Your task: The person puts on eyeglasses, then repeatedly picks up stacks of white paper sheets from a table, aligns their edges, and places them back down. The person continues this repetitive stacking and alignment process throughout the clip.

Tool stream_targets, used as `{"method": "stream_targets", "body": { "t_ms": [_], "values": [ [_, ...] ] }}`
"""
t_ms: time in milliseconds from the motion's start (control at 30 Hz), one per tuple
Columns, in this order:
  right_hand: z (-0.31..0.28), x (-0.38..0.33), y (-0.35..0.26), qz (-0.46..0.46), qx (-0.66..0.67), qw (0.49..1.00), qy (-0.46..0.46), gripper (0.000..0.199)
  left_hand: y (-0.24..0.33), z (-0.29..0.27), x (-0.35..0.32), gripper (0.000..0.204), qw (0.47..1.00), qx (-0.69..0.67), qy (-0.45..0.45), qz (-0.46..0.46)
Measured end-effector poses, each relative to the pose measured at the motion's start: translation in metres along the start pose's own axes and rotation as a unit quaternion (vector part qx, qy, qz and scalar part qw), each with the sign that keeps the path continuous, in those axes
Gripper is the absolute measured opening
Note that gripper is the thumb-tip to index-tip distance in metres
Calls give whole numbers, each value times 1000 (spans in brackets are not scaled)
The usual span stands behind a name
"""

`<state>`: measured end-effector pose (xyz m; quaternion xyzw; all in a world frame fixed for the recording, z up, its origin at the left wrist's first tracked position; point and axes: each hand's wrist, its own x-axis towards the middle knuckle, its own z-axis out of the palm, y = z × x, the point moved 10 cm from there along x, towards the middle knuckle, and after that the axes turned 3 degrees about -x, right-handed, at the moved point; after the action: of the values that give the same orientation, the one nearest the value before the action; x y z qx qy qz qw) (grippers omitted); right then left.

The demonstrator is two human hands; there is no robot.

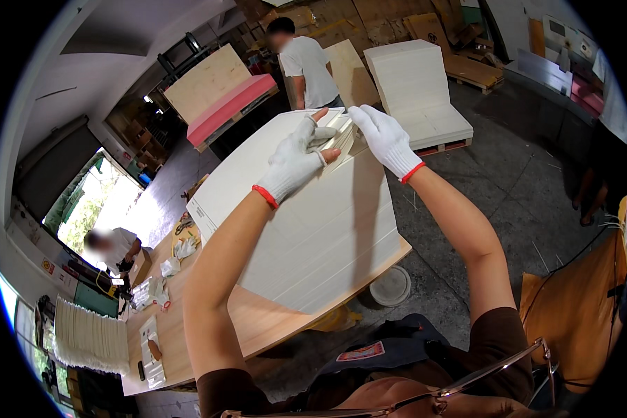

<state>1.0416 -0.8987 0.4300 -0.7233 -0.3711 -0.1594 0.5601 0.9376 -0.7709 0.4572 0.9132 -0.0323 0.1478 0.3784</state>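
A tall stack of large white sheets (306, 230) stands on the wooden table in front of me. White knitted gloves with red cuffs cover both hands; the thumb and one fingertip of the left are bare. My left hand (296, 157) rests on top near the far right corner, its fingers spread. At that corner my right hand (383, 138) has its fingers stretched out against the sheets' edges, thumb hidden. Between the hands the uppermost sheets look slightly bent and parted. Whether the right fingers pinch any sheet is too small to tell.
The wooden table (258, 317) carries plastic packets and tools at its left. A white bucket (390, 286) stands on the floor beside it. Beyond are a pallet of white sheets (425, 125), a pink-edged stack (230, 111) and several people.
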Motion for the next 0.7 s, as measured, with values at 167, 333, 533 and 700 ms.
{"method": "stream_targets", "body": {
  "t_ms": [167,333,533,700],
  "values": [
    [-1,-1,4,-6,9,1000,9,57,-8,1,4,82,1000,-26,-10,-3],
    [0,-2,3,-3,5,1000,13,60,-6,0,5,77,1000,-22,-8,3],
    [1,0,2,9,-17,1000,-15,61,9,-2,1,45,999,5,25,41],
    [3,3,7,3,-14,1000,-14,60,-8,4,1,28,999,22,1,-31]
  ]
}}
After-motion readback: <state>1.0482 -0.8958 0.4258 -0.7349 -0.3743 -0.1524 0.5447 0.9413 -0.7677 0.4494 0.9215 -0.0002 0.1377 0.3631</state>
